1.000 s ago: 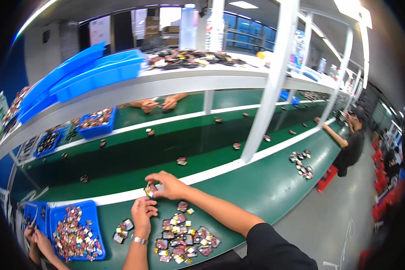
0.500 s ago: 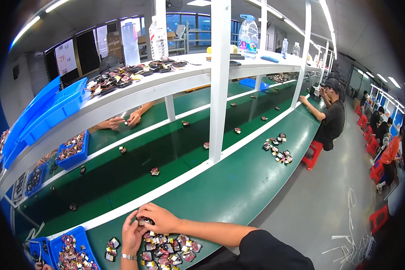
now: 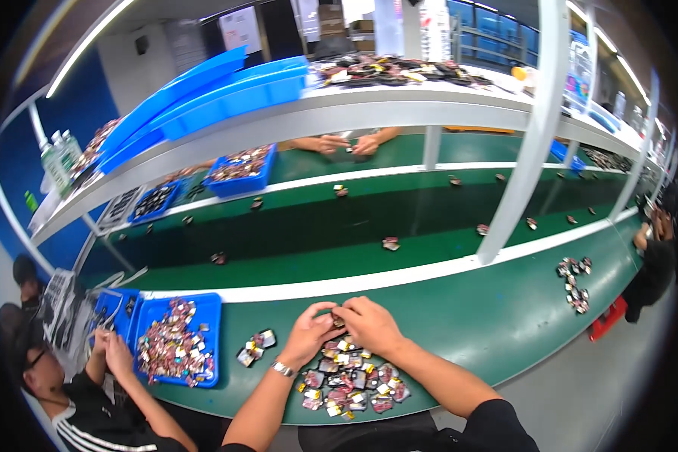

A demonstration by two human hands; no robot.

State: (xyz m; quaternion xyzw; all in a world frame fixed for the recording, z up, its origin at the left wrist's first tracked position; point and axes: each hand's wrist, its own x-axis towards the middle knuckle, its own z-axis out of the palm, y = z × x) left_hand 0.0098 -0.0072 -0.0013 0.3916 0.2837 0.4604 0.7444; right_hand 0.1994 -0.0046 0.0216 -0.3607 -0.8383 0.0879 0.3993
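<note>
My left hand (image 3: 311,332), with a metal watch band at its wrist, and my right hand (image 3: 374,326) meet above the green worktop. Their fingers are closed around a small dark component (image 3: 338,322), mostly hidden by the fingers. Just below my hands lies a heap of small components (image 3: 346,384) with pinkish, white and yellow faces and black parts. A smaller cluster of such components (image 3: 256,346) sits to the left of my left wrist.
A blue tray (image 3: 217,339) of components stands left, beside a seated co-worker (image 3: 105,392). Beyond a white rail, a dark green belt (image 3: 301,241) carries scattered pieces. A white post (image 3: 531,151) and shelf (image 3: 399,105) rise above it. More components (image 3: 575,285) lie right.
The view has swung left, bringing the co-worker on the left and the whole blue tray into sight. My hands stay together on the small component.
</note>
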